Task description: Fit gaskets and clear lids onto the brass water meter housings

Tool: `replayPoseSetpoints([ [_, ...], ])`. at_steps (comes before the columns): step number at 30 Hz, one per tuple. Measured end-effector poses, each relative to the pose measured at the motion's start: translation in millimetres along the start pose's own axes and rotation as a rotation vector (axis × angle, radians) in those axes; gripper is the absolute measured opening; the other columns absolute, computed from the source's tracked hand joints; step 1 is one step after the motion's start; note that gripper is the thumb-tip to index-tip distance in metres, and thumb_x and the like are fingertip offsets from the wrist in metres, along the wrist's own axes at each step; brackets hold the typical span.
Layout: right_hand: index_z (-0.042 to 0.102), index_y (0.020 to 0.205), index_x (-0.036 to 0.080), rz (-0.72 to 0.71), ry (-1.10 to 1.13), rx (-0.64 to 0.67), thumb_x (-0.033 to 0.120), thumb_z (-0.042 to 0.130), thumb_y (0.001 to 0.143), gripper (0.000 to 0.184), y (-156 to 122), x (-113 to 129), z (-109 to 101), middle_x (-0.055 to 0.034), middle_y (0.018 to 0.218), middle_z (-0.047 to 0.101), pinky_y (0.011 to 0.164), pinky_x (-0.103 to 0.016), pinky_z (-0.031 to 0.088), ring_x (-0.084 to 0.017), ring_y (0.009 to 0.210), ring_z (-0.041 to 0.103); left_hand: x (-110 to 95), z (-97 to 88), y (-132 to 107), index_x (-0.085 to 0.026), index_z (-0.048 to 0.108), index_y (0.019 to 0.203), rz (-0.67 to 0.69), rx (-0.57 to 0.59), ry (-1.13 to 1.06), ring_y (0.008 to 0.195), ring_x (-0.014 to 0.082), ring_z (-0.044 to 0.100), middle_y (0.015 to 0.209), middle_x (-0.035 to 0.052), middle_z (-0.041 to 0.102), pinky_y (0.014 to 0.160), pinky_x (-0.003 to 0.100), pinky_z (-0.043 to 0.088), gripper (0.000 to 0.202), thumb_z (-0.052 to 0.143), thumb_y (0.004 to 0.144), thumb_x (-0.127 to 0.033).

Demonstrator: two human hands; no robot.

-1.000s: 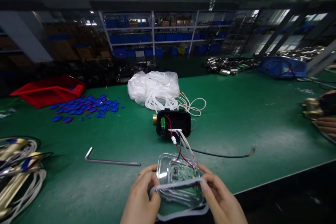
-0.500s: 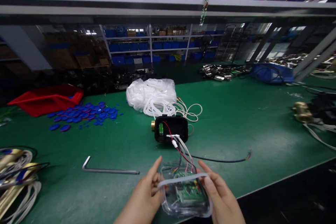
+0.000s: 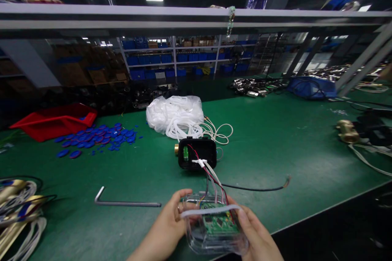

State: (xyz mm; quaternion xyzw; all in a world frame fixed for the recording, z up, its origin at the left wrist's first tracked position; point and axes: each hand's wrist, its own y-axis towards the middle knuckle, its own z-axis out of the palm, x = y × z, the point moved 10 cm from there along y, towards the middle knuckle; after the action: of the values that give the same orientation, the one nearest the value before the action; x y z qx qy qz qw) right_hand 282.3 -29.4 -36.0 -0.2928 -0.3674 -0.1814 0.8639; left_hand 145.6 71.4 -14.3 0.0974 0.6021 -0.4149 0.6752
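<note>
Both my hands hold a clear plastic cover (image 3: 214,236) with a green circuit board (image 3: 219,223) inside, near the table's front edge. A pale rubber gasket (image 3: 208,211) runs along the cover's rim. My left hand (image 3: 167,228) grips the cover's left side, thumb on the gasket. On the right side, my right hand (image 3: 257,236) has its fingers curled round the rim. Red, white and black wires (image 3: 211,177) run from the board to a black housing (image 3: 197,153) with a brass fitting, standing on the green table (image 3: 275,147) just beyond.
A hex key (image 3: 125,202) lies left of my hands. A black cable (image 3: 257,188) lies to the right. Behind the housing is a bag of white gaskets (image 3: 174,114), further left blue discs (image 3: 94,138) and a red bin (image 3: 52,120). Brass parts with cables lie at both table ends.
The gasket has gone from hanging loose under the cover to lying along its rim. My left thumb has closed onto it. A person's hand at the right edge has left the view.
</note>
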Motion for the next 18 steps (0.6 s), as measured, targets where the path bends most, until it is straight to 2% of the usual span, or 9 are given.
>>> replayPoseSetpoints([
  [3,0.066,0.099,0.020,-0.021,-0.028,-0.009,0.054,0.071,0.072,0.043,1,1,-4,-0.0086,0.092,0.071,0.070,-0.037,0.055,-0.026,0.081,0.066,-4,1.1,-2,-0.016,0.046,0.120,0.000,-0.002,0.036,0.094,0.0214,0.064,0.107,0.0110,0.066,0.084,0.033,0.046,0.059,0.069,0.068,-0.031],
  [6,0.064,0.099,0.021,-0.019,-0.095,0.020,0.055,0.069,0.073,0.043,13,3,-8,-0.0067,0.090,0.070,0.067,-0.035,0.054,-0.024,0.076,0.066,-18,0.8,-1,-0.015,0.053,0.115,0.060,0.006,0.127,0.103,0.0228,0.062,0.111,0.0116,0.068,0.090,0.034,0.045,0.048,0.065,0.072,-0.032],
  [9,0.060,0.095,0.021,-0.017,-0.253,0.217,0.054,0.063,0.080,0.037,27,9,13,-0.0051,0.087,0.068,0.072,-0.033,0.052,-0.020,0.076,0.064,-39,-7.4,2,-0.016,0.062,0.101,0.134,-0.046,0.340,0.093,0.0209,0.065,0.098,0.0076,0.072,0.084,0.032,0.047,0.029,0.060,0.074,-0.026],
  [11,0.058,0.087,0.019,-0.102,-0.465,0.356,0.053,0.055,0.085,0.034,34,21,34,-0.0040,0.080,0.065,0.072,-0.031,0.050,-0.018,0.074,0.061,-55,-10.9,6,-0.017,0.067,0.084,0.204,-0.061,0.542,0.083,0.0193,0.066,0.086,0.0047,0.073,0.077,0.030,0.048,0.016,0.054,0.076,-0.019],
  [14,0.057,0.074,0.019,-0.274,-0.699,0.439,0.055,0.054,0.084,0.038,42,42,58,-0.0010,0.067,0.058,0.063,-0.028,0.046,-0.017,0.064,0.055,-75,-0.7,14,-0.018,0.066,0.064,0.383,0.061,0.816,0.077,0.0174,0.065,0.076,0.0037,0.072,0.074,0.028,0.047,0.024,0.046,0.072,-0.009],
  [16,0.060,0.073,0.019,-0.346,-0.752,0.447,0.050,0.059,0.082,0.033,48,56,67,-0.0016,0.070,0.059,0.066,-0.028,0.045,-0.018,0.069,0.055,-86,7.1,16,-0.019,0.068,0.069,0.530,0.138,0.943,0.082,0.0174,0.065,0.083,0.0058,0.072,0.077,0.028,0.046,0.028,0.043,0.072,-0.007],
  [18,0.064,0.076,0.020,-0.470,-0.831,0.419,0.045,0.060,0.081,0.026,54,74,73,-0.0040,0.083,0.063,0.075,-0.029,0.044,-0.020,0.082,0.057,-100,7.8,16,-0.019,0.070,0.080,0.659,0.112,1.002,0.088,0.0175,0.064,0.090,0.0079,0.071,0.078,0.028,0.046,0.031,0.042,0.074,-0.007],
])
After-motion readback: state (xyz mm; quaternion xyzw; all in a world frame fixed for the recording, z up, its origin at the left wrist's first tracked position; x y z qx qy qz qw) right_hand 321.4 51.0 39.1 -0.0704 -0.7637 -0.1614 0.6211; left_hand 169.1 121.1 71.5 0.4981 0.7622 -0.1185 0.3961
